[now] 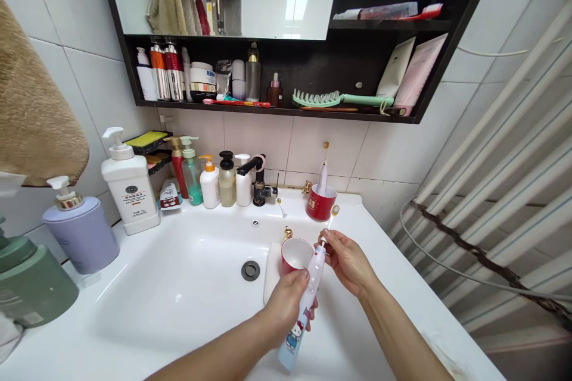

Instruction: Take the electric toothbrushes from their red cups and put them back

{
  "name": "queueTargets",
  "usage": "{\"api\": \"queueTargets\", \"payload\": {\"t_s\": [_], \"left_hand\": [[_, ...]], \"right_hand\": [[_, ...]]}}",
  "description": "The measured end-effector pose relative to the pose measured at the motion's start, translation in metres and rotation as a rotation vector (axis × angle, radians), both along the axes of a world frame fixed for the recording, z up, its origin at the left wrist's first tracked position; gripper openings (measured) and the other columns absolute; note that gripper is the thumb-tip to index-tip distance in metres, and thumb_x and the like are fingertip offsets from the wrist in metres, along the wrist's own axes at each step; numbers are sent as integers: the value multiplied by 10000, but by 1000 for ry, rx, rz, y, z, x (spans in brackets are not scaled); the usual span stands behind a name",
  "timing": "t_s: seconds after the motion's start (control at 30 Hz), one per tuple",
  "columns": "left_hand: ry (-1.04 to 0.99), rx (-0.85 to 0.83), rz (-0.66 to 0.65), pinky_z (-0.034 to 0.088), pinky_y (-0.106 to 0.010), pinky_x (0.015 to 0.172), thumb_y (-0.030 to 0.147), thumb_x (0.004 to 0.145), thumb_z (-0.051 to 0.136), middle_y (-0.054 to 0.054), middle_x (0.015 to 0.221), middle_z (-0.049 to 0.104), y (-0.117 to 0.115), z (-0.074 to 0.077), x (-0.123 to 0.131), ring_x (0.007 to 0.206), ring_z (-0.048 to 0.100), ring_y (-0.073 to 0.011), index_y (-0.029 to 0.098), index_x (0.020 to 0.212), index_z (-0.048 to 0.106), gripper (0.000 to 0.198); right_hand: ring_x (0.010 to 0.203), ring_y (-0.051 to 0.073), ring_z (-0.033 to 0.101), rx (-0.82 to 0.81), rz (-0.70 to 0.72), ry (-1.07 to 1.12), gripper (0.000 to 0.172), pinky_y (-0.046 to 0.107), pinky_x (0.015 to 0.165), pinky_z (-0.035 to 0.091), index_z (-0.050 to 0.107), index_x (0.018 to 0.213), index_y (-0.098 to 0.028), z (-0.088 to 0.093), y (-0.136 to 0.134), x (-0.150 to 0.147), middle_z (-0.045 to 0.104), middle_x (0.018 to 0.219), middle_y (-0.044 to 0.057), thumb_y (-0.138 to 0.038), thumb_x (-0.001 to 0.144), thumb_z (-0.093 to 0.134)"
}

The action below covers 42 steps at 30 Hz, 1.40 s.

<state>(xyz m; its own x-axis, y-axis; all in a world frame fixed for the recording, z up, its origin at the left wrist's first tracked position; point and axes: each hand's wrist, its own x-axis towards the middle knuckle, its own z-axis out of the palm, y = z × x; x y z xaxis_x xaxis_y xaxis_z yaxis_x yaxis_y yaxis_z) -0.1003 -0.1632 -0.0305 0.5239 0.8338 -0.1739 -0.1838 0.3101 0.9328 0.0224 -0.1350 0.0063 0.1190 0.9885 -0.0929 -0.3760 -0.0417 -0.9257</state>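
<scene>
My left hand (pixel 286 300) is wrapped round the handle of an electric toothbrush (pixel 313 277), pink at the top and pale blue at the bottom, with a cartoon cat printed on it. My right hand (pixel 346 259) pinches the base of the brush head (pixel 334 212), whose bristles point up and away from me. A narrow metal shaft shows between the head's base and the handle. Just behind my left hand, a red cup with a white inside (pixel 297 253) stands over the basin, partly hidden by the hand and handle.
A white sink (pixel 201 286) with a drain (pixel 250 270) lies below. At the back are a black faucet (pixel 258 184), several pump bottles (pixel 210 184) and a red cup (pixel 320 207) holding another electric toothbrush (pixel 322 175). A dark cabinet (pixel 286 112) hangs above; pipes (pixel 487 172) run along the right.
</scene>
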Motion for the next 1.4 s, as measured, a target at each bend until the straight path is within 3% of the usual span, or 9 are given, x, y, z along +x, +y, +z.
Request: {"api": "queueTargets", "payload": {"t_s": [0.93,1.4], "left_hand": [[-24,-56,10,287,-182,332,547,598,358,30,499,420,3,3,-1,353,371,-49,148,682,383,408],[24,-26,23,282,-174,329,531,606,355,32,496,412,8,0,-2,349,369,-45,148,660,373,387]], "right_hand": [[508,81,474,-5,29,-45,201,204,501,369,492,541,-156,-1,-3,-8,492,504,-27,-342,554,567],[473,78,451,-21,-63,-132,235,195,461,340,437,517,-170,-7,0,-17,452,447,-48,-377,570,534]]}}
